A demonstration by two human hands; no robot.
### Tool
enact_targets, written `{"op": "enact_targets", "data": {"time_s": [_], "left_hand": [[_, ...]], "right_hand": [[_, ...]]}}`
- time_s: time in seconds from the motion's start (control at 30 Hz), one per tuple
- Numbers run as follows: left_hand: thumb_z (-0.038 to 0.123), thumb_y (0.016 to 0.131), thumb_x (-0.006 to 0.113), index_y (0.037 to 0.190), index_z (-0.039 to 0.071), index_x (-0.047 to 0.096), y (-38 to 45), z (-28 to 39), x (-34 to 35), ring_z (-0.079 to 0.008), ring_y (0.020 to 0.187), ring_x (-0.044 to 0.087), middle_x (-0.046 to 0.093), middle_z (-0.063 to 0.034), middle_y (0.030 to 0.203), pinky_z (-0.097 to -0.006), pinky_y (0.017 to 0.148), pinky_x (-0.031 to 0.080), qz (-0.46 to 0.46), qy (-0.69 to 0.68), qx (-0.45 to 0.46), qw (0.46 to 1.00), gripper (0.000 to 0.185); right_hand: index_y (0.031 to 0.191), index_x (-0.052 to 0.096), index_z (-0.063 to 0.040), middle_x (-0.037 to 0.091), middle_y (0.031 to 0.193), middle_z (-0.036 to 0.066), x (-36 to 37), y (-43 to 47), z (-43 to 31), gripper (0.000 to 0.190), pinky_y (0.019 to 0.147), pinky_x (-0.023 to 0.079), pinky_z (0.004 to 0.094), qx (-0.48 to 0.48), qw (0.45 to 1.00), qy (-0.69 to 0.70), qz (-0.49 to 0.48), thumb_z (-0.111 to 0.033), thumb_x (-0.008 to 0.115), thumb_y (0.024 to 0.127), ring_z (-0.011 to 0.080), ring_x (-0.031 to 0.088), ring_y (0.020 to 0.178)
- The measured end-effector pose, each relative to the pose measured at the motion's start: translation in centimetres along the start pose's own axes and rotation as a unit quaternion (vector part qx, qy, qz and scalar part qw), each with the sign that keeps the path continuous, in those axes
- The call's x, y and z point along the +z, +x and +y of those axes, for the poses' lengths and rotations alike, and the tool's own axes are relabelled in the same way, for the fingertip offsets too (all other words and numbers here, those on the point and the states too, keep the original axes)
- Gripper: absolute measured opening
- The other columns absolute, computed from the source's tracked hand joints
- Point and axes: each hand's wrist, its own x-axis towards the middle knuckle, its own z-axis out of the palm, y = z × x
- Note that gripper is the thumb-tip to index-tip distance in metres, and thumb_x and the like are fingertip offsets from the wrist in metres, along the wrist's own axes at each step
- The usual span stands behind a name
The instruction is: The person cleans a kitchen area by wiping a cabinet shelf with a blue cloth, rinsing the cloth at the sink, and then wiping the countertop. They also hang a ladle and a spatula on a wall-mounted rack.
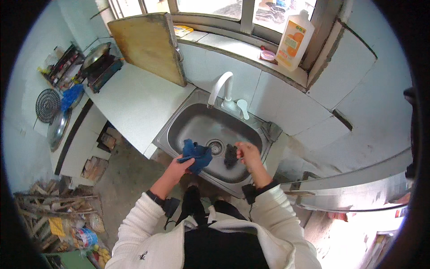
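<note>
My left hand [181,165] grips a crumpled blue cloth [198,156] over the front left of the stainless steel sink [188,117]. Over the basin's right side is my right hand [249,156], its fingers curled. Close beside those fingertips shows a dark, rough-looking clump [230,156]; whether the hand pinches it or it lies on the basin floor, I cannot tell. The round drain strainer [215,148] is visible between the two hands. Behind the basin stands a white tap [228,87], its spout over the sink and its lever [243,108] to the right.
A worn wooden board [147,48] leans upright on the white counter [134,97] at left. Beyond it, a gas stove [105,74] carries a lidded pan [96,58]. A large plastic bottle [295,40] stands on the windowsill [228,45]. Firewood [50,208] is piled at lower left.
</note>
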Motion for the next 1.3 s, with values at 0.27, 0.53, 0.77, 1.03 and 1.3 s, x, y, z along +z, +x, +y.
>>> {"op": "enact_targets", "data": {"time_s": [0.27, 0.53, 0.77, 1.03, 1.3], "left_hand": [[0.022, 0.093, 0.066, 0.126, 0.004, 0.057, 11.9, 3.2, -3.2, -0.0171, 0.090, 0.062, 0.066, -0.0042, 0.106, -0.0339, 0.076, 0.052, -0.133, 0.142, -0.065, 0.979, 0.039], [0.021, 0.095, 0.061, 0.113, 0.001, 0.062, 18.7, 4.1, -5.7, -0.0147, 0.081, 0.062, 0.067, -0.0055, 0.092, -0.0301, 0.072, 0.050, -0.231, 0.215, -0.029, 0.949, 0.028], [0.020, 0.093, 0.060, 0.117, -0.001, 0.060, 21.4, 3.7, -3.9, -0.0371, 0.102, 0.061, 0.061, -0.0223, 0.113, -0.0423, 0.089, 0.048, -0.198, 0.410, 0.148, 0.878, 0.032], [0.015, 0.095, 0.057, 0.130, 0.006, 0.056, 22.1, 4.7, -3.0, -0.0362, 0.116, 0.055, 0.057, -0.0197, 0.122, -0.0404, 0.100, 0.043, -0.256, 0.424, 0.214, 0.842, 0.036], [0.010, 0.096, 0.054, 0.124, 0.001, 0.058, 23.3, 5.0, -3.2, -0.0177, 0.106, 0.057, 0.064, -0.0099, 0.118, -0.0310, 0.099, 0.041, -0.251, 0.298, 0.056, 0.919, 0.030]], "right_hand": [[0.139, 0.046, -0.005, 0.064, 0.102, 0.006, -1.0, 10.1, -1.7, 0.042, 0.055, 0.049, 0.0308, -0.082, 0.967, -0.104, 0.219, -0.020, 0.048, 0.101, 0.0158, 0.060, 0.071], [0.116, 0.061, -0.001, 0.067, 0.095, 0.019, -1.4, 15.6, -2.2, 0.030, 0.064, 0.053, 0.0390, -0.116, 0.878, -0.383, 0.262, -0.022, 0.053, 0.097, 0.0276, 0.068, 0.077], [0.104, 0.066, 0.004, 0.070, 0.081, 0.012, 3.0, 18.1, -1.8, 0.028, 0.057, 0.054, 0.0327, 0.027, 0.975, -0.102, 0.194, -0.021, 0.056, 0.094, 0.0204, 0.070, 0.070], [0.111, 0.061, 0.003, 0.067, 0.092, 0.009, 4.4, 21.1, -3.3, 0.025, 0.064, 0.052, 0.0268, 0.003, 0.964, 0.260, 0.054, -0.017, 0.054, 0.098, 0.0164, 0.063, 0.075], [0.136, 0.050, -0.006, 0.060, 0.116, 0.007, 8.1, 15.9, 1.2, 0.043, 0.088, 0.052, 0.0346, -0.172, 0.947, -0.271, -0.034, -0.018, 0.060, 0.095, 0.0185, 0.059, 0.104]]}}
